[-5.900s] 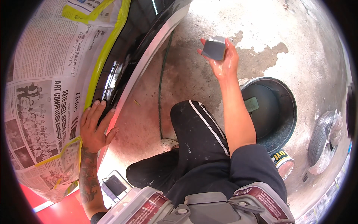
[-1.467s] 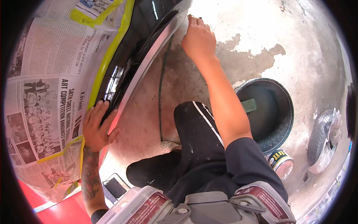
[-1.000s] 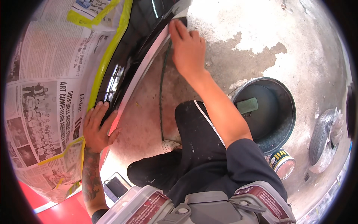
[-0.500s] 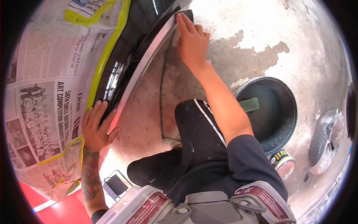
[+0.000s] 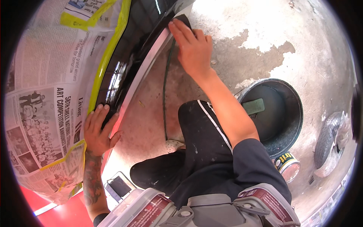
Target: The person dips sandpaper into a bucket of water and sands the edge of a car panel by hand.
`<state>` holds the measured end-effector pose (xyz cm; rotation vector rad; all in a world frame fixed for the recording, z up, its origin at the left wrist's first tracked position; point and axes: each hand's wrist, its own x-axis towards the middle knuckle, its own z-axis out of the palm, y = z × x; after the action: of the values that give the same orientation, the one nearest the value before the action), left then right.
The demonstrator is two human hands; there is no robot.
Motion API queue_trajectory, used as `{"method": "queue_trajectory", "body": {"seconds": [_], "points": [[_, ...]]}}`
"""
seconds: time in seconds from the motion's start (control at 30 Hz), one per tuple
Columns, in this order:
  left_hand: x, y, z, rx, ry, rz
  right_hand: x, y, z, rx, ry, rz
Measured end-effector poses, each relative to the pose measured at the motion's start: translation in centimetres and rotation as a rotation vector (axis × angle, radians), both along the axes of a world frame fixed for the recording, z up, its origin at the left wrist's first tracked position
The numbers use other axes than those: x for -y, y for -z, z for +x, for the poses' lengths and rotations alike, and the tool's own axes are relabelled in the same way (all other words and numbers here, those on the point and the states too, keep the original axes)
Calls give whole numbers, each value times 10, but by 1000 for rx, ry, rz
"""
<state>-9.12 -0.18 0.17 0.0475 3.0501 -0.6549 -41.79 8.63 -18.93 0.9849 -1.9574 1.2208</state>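
A glossy black car panel (image 5: 128, 49) with a pale lower edge (image 5: 140, 70) curves up from the left. At its far end my right hand (image 5: 194, 53) presses a dark, flexible sheet that looks like sandpaper (image 5: 185, 20) against that edge, fingers laid along it. Nearer to me, my left hand (image 5: 99, 130) rests on the panel with fingers spread, the thumb over the lower edge and the palm by the masking. Newspaper (image 5: 45, 64) bordered with yellow tape (image 5: 102, 66) covers the area left of the panel.
To my right stands a dark bucket (image 5: 297, 125) of water with a green block (image 5: 253, 106) in it. Beside it are a can (image 5: 288, 168) and a tyre (image 5: 326, 145) in clear plastic. A thin dark hose (image 5: 165, 98) crosses the floor; a phone-like device (image 5: 120, 185) lies lower left.
My right hand has slid slightly left and toward me along the panel edge with the sandpaper. The left hand stays at its place on the panel.
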Motion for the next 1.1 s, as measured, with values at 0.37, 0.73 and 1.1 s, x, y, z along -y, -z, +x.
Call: {"method": "queue_trajectory", "body": {"seconds": [0.37, 0.73, 1.1], "points": [[1, -1, 1, 29, 5, 17, 1, 5, 1, 3, 27, 26], [-1, -1, -1, -3, -1, -11, 3, 3, -1, 88, 46, 71], [-1, 0, -1, 5, -8, 5, -1, -5, 4, 72, 30, 79]]}}
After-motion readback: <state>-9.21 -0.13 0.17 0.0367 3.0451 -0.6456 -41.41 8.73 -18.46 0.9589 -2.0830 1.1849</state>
